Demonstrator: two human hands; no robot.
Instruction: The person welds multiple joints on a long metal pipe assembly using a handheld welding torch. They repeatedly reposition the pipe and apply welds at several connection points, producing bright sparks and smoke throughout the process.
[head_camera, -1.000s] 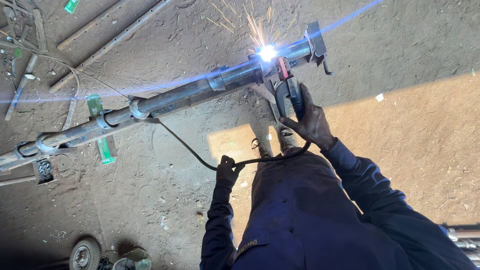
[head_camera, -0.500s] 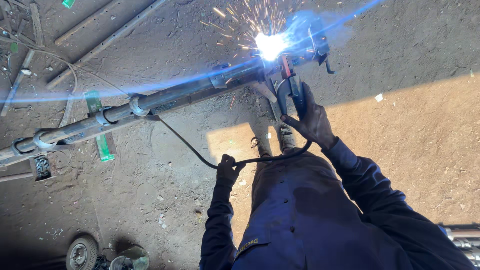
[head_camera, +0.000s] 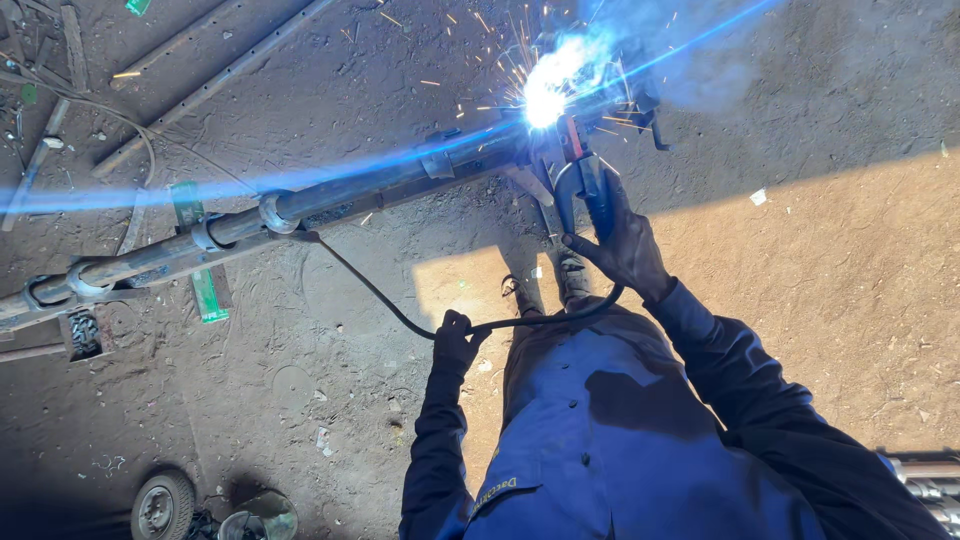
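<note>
Nearest the camera, blue work shirt (head_camera: 610, 440) fills the lower frame, both sleeves reaching forward; left hand (head_camera: 457, 338) sits low and close to the body, fingers curled tight around a black cable (head_camera: 375, 295); the cable runs from that fist up and left toward the pipe, and another loop of it sweeps right toward the other hand.

Right hand (head_camera: 625, 245) is further out, arm extended; fingers wrapped shut on the handle of an electrode holder (head_camera: 580, 180), dark with a red part near its head; the holder's tip meets the pipe at the bright spot.

Long steel pipe (head_camera: 400, 175) lies raised off the ground, running diagonally from lower left to upper right, with ring collars along it; its right end carries the welding arc (head_camera: 545, 95), white-blue glare, orange sparks flying up and out, smoke drifting right.

Under the pipe's left part, a green strip (head_camera: 205, 290) on the dirt; a small wheel (head_camera: 165, 505) at the bottom edge.

Beyond the pipe, metal bars (head_camera: 215, 80) lie on the dusty ground, well apart from the hands; sunlit ground to the right.
</note>
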